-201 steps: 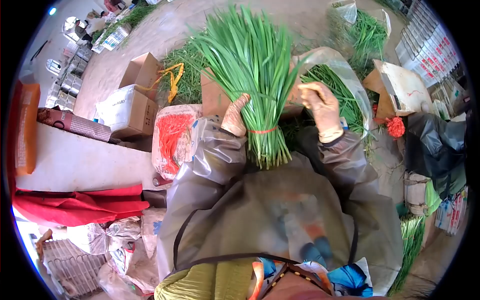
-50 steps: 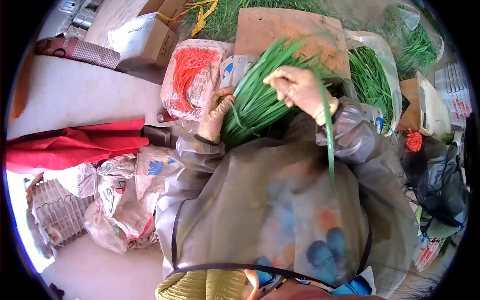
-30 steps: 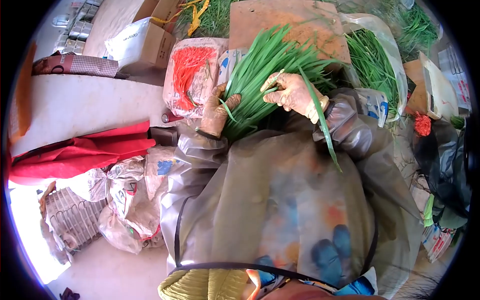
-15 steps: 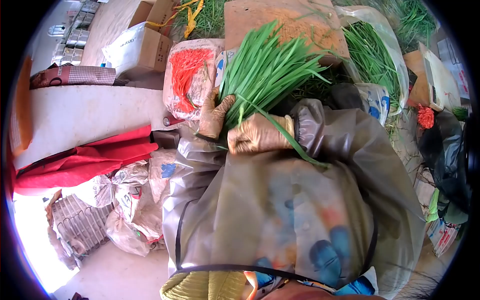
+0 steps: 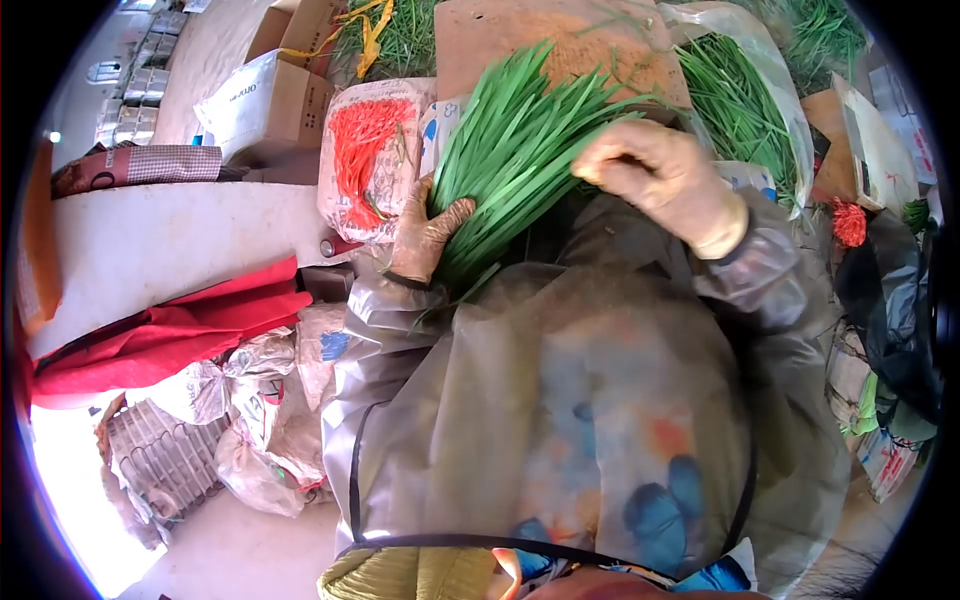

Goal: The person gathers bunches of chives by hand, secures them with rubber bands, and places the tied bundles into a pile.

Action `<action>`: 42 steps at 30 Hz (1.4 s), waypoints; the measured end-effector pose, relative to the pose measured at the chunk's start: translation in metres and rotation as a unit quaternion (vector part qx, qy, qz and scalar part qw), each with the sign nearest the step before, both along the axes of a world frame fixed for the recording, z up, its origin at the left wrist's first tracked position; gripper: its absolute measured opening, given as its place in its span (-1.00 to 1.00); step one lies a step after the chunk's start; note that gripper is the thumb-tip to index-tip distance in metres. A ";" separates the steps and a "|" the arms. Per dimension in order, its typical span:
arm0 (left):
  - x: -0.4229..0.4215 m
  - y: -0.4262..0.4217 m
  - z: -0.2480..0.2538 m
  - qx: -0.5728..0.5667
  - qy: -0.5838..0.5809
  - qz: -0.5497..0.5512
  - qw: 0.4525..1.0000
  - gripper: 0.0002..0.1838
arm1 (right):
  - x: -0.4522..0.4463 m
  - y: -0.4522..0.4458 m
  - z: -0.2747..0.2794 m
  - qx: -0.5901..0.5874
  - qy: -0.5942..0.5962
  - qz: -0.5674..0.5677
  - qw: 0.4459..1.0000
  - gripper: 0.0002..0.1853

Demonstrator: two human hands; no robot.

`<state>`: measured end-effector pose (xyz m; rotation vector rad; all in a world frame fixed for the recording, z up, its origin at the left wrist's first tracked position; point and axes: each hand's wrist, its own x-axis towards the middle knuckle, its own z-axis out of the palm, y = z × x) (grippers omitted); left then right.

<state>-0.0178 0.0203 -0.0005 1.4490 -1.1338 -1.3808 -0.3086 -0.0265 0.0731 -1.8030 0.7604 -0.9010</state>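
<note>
A thick bundle of long green leafy stalks (image 5: 520, 150) leans up and to the right above my lap. My left hand (image 5: 426, 232), in a dirty pale glove, is wrapped round its lower left part. Slightly blurred, my right hand (image 5: 665, 180) hovers beside the right side of the leaf tips, its fingers curled together in a pinch; whatever is between them, if anything, is too small to tell. Red ties (image 5: 368, 150) lie on a printed sack (image 5: 330, 200) left of the bundle.
A brown board (image 5: 600, 50) stands beyond the bundle, with an open plastic bag of green stalks (image 5: 735, 100) to its right. On the left are a white surface (image 5: 200, 240), red cloth (image 5: 170, 335) and cardboard box (image 5: 300, 105). Dark plastic (image 5: 890, 300) lies far right.
My right hand has moved from the bundle's lower end up and right, and the loose leaf that hung across it is gone from it. My left hand keeps hold of the bundle.
</note>
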 end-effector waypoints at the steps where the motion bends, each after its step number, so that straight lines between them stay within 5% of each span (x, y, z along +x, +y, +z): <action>1: 0.004 -0.001 -0.011 -0.020 -0.005 0.001 1.000 -0.35 | 0.018 -0.003 0.001 -0.125 0.018 -0.004 0.992 -0.95; 2: 0.004 -0.001 -0.012 -0.023 -0.009 0.000 1.000 -0.35 | 0.036 -0.009 -0.008 -0.220 0.067 -0.042 0.972 -0.92; 6: 0.000 0.000 -0.011 -0.024 0.013 0.010 1.000 -0.35 | 0.064 -0.017 -0.069 -0.166 0.104 -0.141 0.970 -0.94; 10: 0.004 0.001 -0.017 -0.030 -0.057 0.003 0.998 -0.44 | 0.064 -0.011 -0.079 -0.112 0.111 -0.106 0.982 -0.80; 14: 0.003 -0.001 -0.020 -0.036 -0.023 0.010 0.999 -0.30 | 0.065 -0.010 -0.075 -0.144 0.179 -0.094 0.969 -0.69; 32: 0.004 -0.002 -0.017 -0.037 -0.019 0.003 0.999 -0.37 | 0.089 -0.008 -0.065 0.083 0.118 -0.031 0.989 -0.78; 35: 0.003 0.000 -0.010 -0.057 -0.057 -0.022 0.996 -0.33 | 0.098 -0.010 -0.068 0.178 0.055 0.035 0.982 -0.82; 38: 0.001 0.005 -0.009 -0.075 -0.071 -0.009 0.995 -0.27 | 0.094 0.004 -0.053 0.389 -0.225 0.138 0.883 -0.87; 42: 0.007 0.001 -0.014 -0.017 -0.134 -0.008 0.991 -0.24 | 0.043 0.004 -0.021 0.342 -0.253 0.429 0.797 -0.83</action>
